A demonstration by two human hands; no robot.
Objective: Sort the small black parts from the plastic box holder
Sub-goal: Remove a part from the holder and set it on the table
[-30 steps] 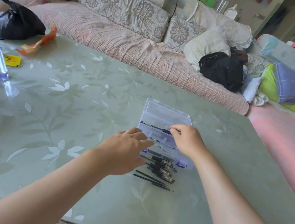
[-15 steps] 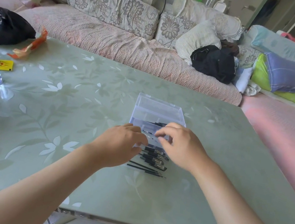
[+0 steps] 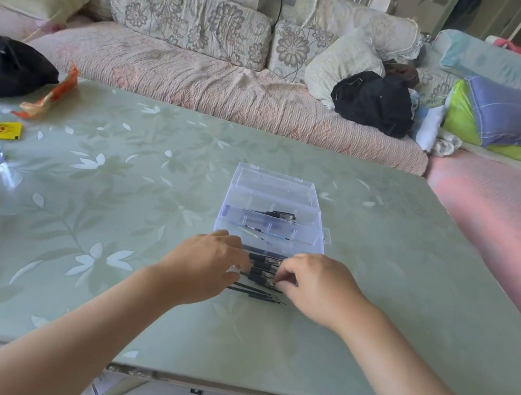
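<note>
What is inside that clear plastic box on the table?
The clear plastic box holds one black part in a far compartment and a few thin pieces nearer. Its near end is hidden by both hands.

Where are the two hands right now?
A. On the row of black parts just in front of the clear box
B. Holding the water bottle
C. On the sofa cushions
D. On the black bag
A: the left hand and the right hand meet over the black parts at the near edge of the clear box.

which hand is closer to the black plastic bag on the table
Left. The left hand sits on the same side as the black bag, though well short of it; the right hand is farther off.
</note>
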